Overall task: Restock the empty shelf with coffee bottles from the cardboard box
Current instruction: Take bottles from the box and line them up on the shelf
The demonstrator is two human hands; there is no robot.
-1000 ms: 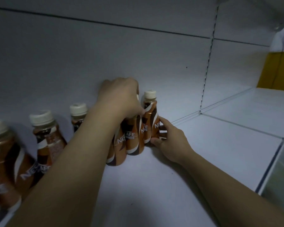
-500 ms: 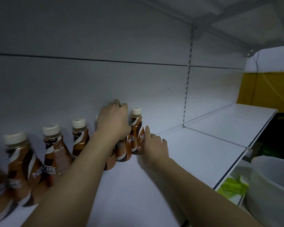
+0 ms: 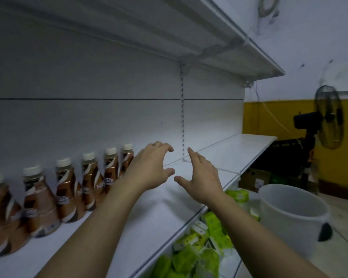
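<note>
Several brown coffee bottles with cream caps stand in a row along the back of the white shelf, running from the far left to about the middle. The rightmost bottle is just left of my left hand. Both hands hover above the shelf with fingers spread and hold nothing. My right hand is a short gap to the right of the left one. Neither hand touches a bottle. The cardboard box of bottles is not clearly in view.
The right half of the shelf is bare. A lower shelf holds green packets. A white bucket stands at the right, with a black fan and a brown carton beyond. Another shelf hangs overhead.
Both hands have let go of the bottles and pulled back from the row with fingers spread. The view has drawn back and swung right, showing more bottles and the floor.
</note>
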